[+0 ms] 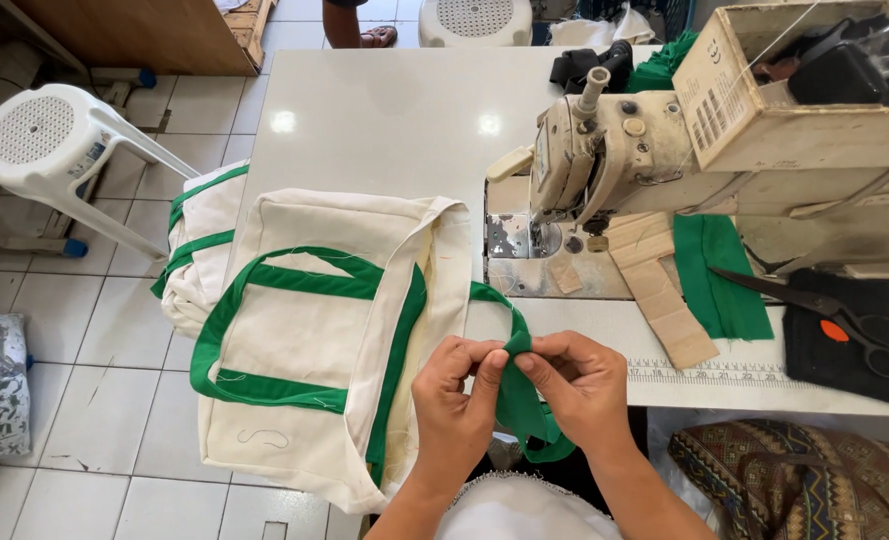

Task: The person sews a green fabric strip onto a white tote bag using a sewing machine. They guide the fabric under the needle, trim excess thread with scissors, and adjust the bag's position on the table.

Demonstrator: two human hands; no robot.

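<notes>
Pinching a green fabric strap [517, 395] between both sets of fingertips, the left hand [456, 400] and the right hand [576, 385] meet at about six o'clock in the view, just off the near edge of the white worktop [384, 120]. Each hand is closed down to thumb and forefinger on the strap end, which looks folded over on itself; the rest of the strap loops below the hands and runs back up to the cream canvas bag [314, 350]. To do this fold well, I judge the edges should be kept flush and the crease held tight, so the green webbing stays even in width.

At nine o'clock from the hands the bag lies flat, half hanging over the worktop's edge, trimmed with green bands; its inside is not visible. A second cream and green bag [196, 250] lies under it at ten o'clock.

At one o'clock stands the industrial sewing machine [604, 160], with green cloth [719, 275] and black-handled scissors [824, 305] at two o'clock. Farther off at one o'clock, an open cardboard box [764, 110] sits atop the machine, holding dark items under clear plastic that I cannot identify. A white plastic stool [49, 135] stands on the tiled floor at ten o'clock.
</notes>
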